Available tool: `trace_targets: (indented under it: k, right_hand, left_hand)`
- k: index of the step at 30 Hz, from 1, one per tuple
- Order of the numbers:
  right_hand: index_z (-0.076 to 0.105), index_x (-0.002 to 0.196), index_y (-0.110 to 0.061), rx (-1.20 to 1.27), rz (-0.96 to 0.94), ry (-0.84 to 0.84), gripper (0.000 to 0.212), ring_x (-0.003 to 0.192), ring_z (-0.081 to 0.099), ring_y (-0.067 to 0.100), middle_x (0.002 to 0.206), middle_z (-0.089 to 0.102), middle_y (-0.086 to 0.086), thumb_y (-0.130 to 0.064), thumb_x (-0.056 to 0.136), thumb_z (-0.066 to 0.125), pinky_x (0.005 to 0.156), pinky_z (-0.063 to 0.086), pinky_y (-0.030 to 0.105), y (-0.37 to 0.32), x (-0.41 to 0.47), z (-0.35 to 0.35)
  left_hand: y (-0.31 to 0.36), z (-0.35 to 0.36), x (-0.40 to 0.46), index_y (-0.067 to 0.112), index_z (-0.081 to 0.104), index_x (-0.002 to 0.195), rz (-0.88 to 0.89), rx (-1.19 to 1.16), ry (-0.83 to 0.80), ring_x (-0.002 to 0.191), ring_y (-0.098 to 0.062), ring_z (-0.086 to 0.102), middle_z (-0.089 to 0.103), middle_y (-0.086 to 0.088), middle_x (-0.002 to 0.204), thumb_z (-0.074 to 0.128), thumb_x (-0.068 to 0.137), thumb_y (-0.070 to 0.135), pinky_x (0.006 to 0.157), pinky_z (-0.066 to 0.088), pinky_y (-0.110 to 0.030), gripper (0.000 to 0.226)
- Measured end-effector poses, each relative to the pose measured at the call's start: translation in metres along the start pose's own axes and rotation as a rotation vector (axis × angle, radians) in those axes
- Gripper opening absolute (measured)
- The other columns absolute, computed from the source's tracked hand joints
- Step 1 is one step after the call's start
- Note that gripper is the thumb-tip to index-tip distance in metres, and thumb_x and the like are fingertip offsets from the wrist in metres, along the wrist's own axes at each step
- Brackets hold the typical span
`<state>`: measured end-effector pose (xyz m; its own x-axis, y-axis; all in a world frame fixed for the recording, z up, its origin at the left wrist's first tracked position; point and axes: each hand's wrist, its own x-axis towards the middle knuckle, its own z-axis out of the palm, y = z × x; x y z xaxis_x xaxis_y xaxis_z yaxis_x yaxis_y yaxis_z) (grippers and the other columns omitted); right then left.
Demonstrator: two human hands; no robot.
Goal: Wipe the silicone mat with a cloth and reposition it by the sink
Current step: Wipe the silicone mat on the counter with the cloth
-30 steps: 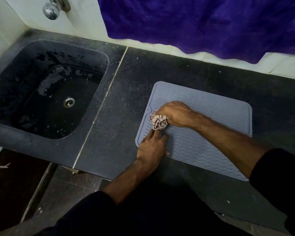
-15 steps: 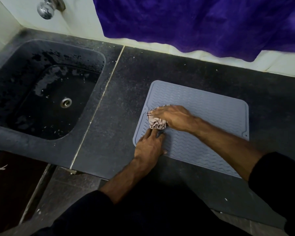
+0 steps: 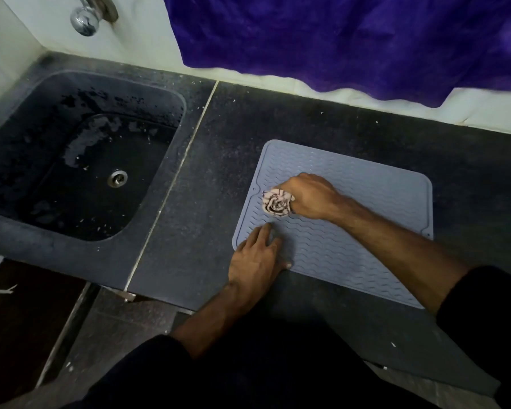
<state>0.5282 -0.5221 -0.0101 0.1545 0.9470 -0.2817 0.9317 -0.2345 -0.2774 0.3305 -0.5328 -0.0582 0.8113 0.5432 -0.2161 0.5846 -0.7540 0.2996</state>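
1. Left of everything, the sink (image 3: 18,228) sits sunk into the dark counter (image 3: 195,202), well apart from the mat.
2. On the counter to the right of the sink lies the silicone mat (image 3: 366,208), flat and ribbed; it looks thin, floppy and light, likely to grip the stone rather than slide, so lifting it by an edge or corner should suit better than pushing.
3. At the mat's near-left corner the left hand (image 3: 255,261) presses down, fingers straight and slightly spread, pinning it.
4. Just beyond, the cloth (image 3: 276,203) is a soft crumpled wad touching the mat's left part.
5. Reaching across from the right with forearm extended, the right hand (image 3: 310,197) has its fingers curled tight round the cloth.
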Motion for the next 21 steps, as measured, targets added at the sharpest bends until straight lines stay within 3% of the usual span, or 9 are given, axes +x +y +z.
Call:
trace_targets:
  k: [3,8,10,13,15,19,21]
  right_hand:
    - [0.058,0.127,-0.027,0.098,-0.055,0.016,0.046,0.107,0.062,0.019,0.118,0.067,-0.001,-0.024,0.082,0.070,0.092,0.051,0.037,-0.020,0.002,0.003]
    - [0.046,0.137,-0.029,-0.024,-0.164,-0.132,0.047,0.132,0.043,0.020,0.144,0.048,-0.003,-0.031,0.092,0.055,0.110,0.035,0.040,-0.036,0.004,0.016]
    - [0.050,0.134,-0.031,-0.071,-0.150,-0.119,0.047,0.127,0.048,0.019,0.139,0.053,-0.003,-0.027,0.089,0.061,0.107,0.039,0.040,-0.029,0.001,0.015]
    - [0.063,0.116,-0.026,-0.140,-0.088,-0.104,0.034,0.098,0.064,0.022,0.111,0.069,0.002,-0.027,0.083,0.067,0.085,0.053,0.037,-0.018,0.001,0.011]
    - [0.066,0.111,-0.025,-0.115,-0.088,-0.062,0.032,0.092,0.066,0.024,0.102,0.071,0.004,-0.026,0.079,0.069,0.078,0.053,0.035,-0.016,0.002,0.010]
    - [0.046,0.136,-0.030,-0.085,-0.157,-0.069,0.059,0.124,0.052,0.022,0.136,0.056,0.000,-0.027,0.081,0.069,0.103,0.043,0.042,-0.016,-0.006,0.024]
    - [0.039,0.141,-0.030,-0.092,-0.164,-0.087,0.061,0.133,0.043,0.020,0.145,0.046,-0.001,-0.029,0.086,0.064,0.110,0.036,0.041,-0.014,-0.010,0.028]
  left_hand:
    - [-0.001,-0.001,-0.003,0.028,0.025,0.150,-0.006,-0.015,-0.050,0.146,-0.025,0.011,0.011,-0.006,0.159,0.048,0.090,0.058,0.114,0.025,-0.045,0.071]
    - [0.002,-0.006,-0.002,0.027,0.031,0.147,-0.018,-0.018,-0.063,0.141,-0.026,0.020,0.014,-0.005,0.156,0.053,0.090,0.054,0.104,0.039,-0.044,0.067]
    - [0.002,-0.008,-0.001,0.027,0.033,0.146,-0.025,-0.013,-0.058,0.140,-0.026,0.022,0.017,-0.003,0.155,0.055,0.089,0.054,0.101,0.042,-0.044,0.066]
    - [0.004,-0.009,0.001,0.027,0.037,0.143,-0.033,-0.014,-0.054,0.141,-0.026,0.021,0.019,-0.002,0.153,0.057,0.088,0.052,0.099,0.044,-0.045,0.064]
    - [0.005,-0.008,0.001,0.027,0.039,0.141,-0.044,-0.012,-0.047,0.142,-0.025,0.020,0.020,-0.002,0.152,0.059,0.087,0.052,0.098,0.044,-0.045,0.063]
    - [0.005,-0.006,0.003,0.026,0.037,0.142,-0.045,-0.010,-0.060,0.141,-0.027,0.021,0.022,-0.003,0.152,0.060,0.086,0.053,0.098,0.045,-0.046,0.066]
    - [0.004,-0.006,0.003,0.027,0.035,0.143,-0.048,-0.012,-0.060,0.141,-0.026,0.021,0.023,-0.002,0.151,0.060,0.085,0.053,0.099,0.044,-0.047,0.068]
